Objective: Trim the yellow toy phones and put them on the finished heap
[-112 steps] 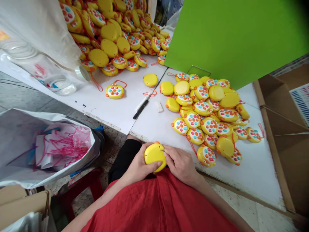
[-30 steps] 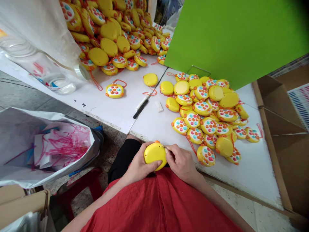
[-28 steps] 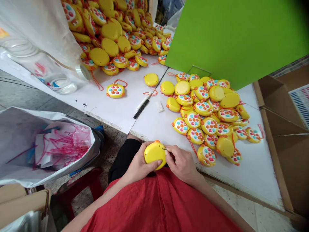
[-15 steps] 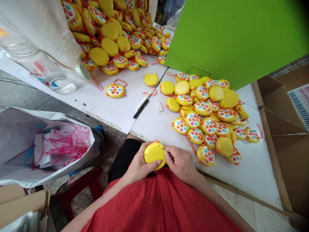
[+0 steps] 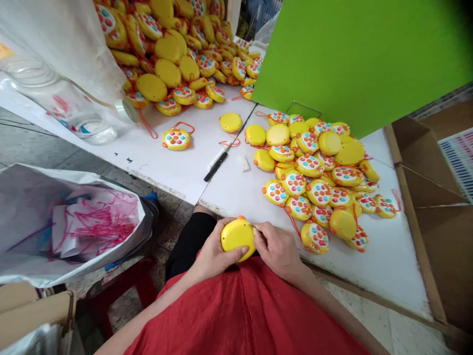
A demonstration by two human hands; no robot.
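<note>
My left hand [image 5: 218,251] is closed around a yellow oval toy [image 5: 237,237], thumb across its lower part. The toy's smooth back faces up, showing small holes and an orange bump on top. At the toy's right edge, my right hand [image 5: 279,249] pinches a thin pointed tool, mostly hidden by the fingers. On the table just beyond lies a heap of similar toys [image 5: 309,165], some with white faces and coloured dots, several with orange cord loops.
A larger pile of the toys [image 5: 168,73] fills the back left. A black marker [image 5: 216,166] lies mid-table near a single toy [image 5: 176,139]. A clear jar [image 5: 77,106] rests at left. A green board [image 5: 354,59] stands behind; cardboard boxes [image 5: 436,207] are at right, a white bag [image 5: 22,207] at lower left.
My right hand has shifted slightly at the toy's upper right edge. The tool's thin tip, visible over the toy's back before, is now barely seen. My left hand keeps its hold.
</note>
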